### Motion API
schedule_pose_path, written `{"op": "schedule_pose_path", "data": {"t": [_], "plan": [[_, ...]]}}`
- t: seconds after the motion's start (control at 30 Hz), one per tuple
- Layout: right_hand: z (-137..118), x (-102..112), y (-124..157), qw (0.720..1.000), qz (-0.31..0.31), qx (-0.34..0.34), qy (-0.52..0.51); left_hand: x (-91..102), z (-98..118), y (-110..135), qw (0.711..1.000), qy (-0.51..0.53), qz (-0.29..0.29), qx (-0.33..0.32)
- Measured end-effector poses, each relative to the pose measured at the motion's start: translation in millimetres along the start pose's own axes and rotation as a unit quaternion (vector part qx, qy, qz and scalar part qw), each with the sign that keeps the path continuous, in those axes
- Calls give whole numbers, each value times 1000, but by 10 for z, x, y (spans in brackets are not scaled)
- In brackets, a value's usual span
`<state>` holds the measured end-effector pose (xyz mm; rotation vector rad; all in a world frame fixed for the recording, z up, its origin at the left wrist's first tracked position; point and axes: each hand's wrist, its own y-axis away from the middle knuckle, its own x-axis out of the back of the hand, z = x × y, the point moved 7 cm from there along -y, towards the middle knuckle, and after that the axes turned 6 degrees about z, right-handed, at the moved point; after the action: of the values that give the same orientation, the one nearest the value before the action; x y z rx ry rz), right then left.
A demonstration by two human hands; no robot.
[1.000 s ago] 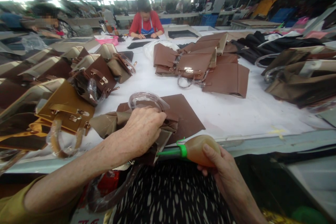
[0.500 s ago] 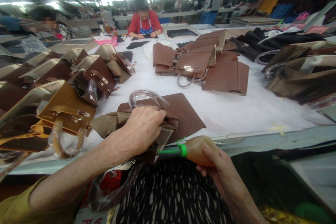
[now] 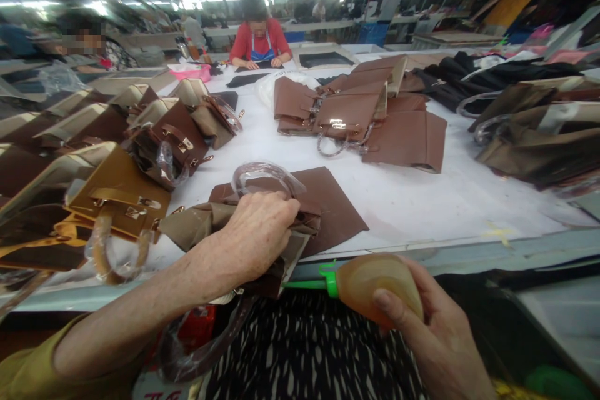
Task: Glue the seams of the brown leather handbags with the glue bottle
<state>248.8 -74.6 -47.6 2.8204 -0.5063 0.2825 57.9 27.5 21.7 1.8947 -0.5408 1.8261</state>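
Several handbags crowd the left of the counter (image 3: 422, 200), a tan handbag (image 3: 119, 197) nearest its edge; just right of that the left hand (image 3: 255, 234) lies palm-down on a flattened brown bag (image 3: 328, 200), fingers curled and pinching its folded top, while the bag's lower part hangs off the counter edge toward the lap; a plastic-wrapped handle (image 3: 265, 174) arches just beyond the knuckles; further right, below the counter edge, the right hand (image 3: 435, 331) is clenched round an amber squeeze bottle (image 3: 375, 284); the bottle's long axis runs nearly level, its green nozzle (image 3: 307, 284) aimed left, tip at the bag's hanging edge, contact impossible to tell; the bag thus lies left of and slightly above the right fingers, with the left hand already on it; a pile of brown bags (image 3: 365, 115) sits mid-counter beyond
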Motion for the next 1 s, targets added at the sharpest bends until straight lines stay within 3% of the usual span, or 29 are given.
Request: {"op": "schedule_pose_path", "data": {"t": [0.1, 0.5, 0.83, 1.0], "plan": [[-59, 21, -23, 999, 9, 28, 38, -3, 9, 12, 1000, 6, 5, -6], [76, -21, -144, 999, 28, -7, 33, -56, -17, 34, 1000, 21, 0, -6], [-51, 56, -13, 997, 70, 14, 39, -42, -15, 38, 999, 19, 27, -23], [-21, -21, 36, 997, 69, -24, 23, -48, -35, 36, 1000, 20, 18, -7]]}}
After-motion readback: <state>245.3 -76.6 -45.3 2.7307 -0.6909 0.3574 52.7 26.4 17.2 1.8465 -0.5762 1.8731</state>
